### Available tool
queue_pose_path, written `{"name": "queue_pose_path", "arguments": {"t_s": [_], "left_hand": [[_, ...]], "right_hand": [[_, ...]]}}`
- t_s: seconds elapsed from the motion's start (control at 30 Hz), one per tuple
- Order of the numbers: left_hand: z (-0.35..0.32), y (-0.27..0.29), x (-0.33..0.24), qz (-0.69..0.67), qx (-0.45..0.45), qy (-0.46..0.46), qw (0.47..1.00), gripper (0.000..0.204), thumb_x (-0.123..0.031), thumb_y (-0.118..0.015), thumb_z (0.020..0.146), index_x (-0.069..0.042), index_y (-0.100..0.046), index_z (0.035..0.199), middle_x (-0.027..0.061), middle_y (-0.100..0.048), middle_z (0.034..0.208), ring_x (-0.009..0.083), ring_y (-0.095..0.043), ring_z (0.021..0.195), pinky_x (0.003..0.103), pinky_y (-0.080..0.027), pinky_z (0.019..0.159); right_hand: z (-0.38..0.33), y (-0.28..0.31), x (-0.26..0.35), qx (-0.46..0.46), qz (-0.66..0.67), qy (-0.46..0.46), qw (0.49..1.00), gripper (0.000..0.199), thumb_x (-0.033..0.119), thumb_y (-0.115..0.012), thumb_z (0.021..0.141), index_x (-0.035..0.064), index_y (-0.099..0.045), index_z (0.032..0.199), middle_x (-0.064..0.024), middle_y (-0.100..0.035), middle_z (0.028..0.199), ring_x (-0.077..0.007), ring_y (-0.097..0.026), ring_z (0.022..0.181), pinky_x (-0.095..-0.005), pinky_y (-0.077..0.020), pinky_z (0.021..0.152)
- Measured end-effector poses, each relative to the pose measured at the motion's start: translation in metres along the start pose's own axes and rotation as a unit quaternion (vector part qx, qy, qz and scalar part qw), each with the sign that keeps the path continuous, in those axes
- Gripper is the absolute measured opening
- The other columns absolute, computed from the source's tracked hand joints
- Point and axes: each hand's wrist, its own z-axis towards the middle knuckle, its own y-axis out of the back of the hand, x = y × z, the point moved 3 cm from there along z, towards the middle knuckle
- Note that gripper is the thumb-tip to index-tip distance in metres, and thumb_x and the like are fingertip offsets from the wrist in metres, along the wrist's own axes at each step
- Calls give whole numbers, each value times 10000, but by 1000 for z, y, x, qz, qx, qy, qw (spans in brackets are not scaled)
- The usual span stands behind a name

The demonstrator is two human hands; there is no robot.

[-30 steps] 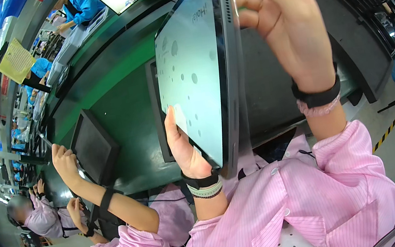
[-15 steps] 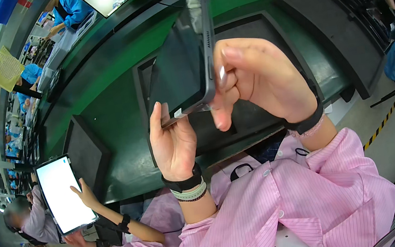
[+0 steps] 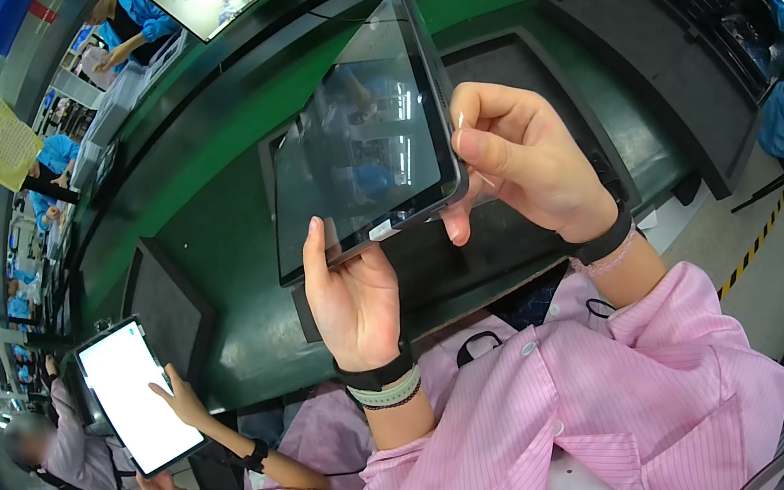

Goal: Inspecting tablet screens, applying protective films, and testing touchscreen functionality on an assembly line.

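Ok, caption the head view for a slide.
Left hand and right hand hold a dark-screened tablet above a green workbench.

Left hand (image 3: 351, 296) cups upward (palm open), right hand (image 3: 521, 162) pinches.

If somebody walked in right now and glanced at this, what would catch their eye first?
Most striking is the dark tablet held up at centre, its glossy screen mirroring the room, propped from below by the left hand and gripped at its right edge by the right hand. At lower left, a co-worker's tablet glows bright white. Behind both runs a green workbench with black mats.
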Motion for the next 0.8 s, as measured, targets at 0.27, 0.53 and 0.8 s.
{"name": "queue_pose_path", "arguments": {"t_s": [0.27, 0.53, 0.8], "left_hand": [[-6, -2, 1, 99, -1, -121, 988, 203, -113, -463, 887, 36, -502, 1019, 111, -564, 1048, 184, -557, 940, 290, -482, 839], [-8, 0, 3, 118, -56, -184, 974, 161, -83, -475, 874, 41, -524, 964, 115, -596, 978, 183, -591, 862, 293, -521, 776], [-6, 3, 10, 167, -49, -190, 966, 222, -136, -492, 876, 13, -508, 1040, 89, -562, 1039, 169, -561, 918, 297, -478, 802]], "right_hand": [[-14, 10, -5, -68, -129, 117, 982, 154, -20, -613, 756, -10, -482, 836, -81, -571, 815, -144, -599, 712, -270, -523, 650], [-21, 24, -12, -93, -356, 213, 905, 275, -2, -698, 693, -21, -500, 882, -59, -573, 845, -113, -589, 795, -247, -497, 734], [-30, 25, -26, -144, -151, 163, 964, 160, -61, -598, 760, -19, -456, 820, -128, -578, 840, -208, -620, 783, -291, -536, 692]]}}
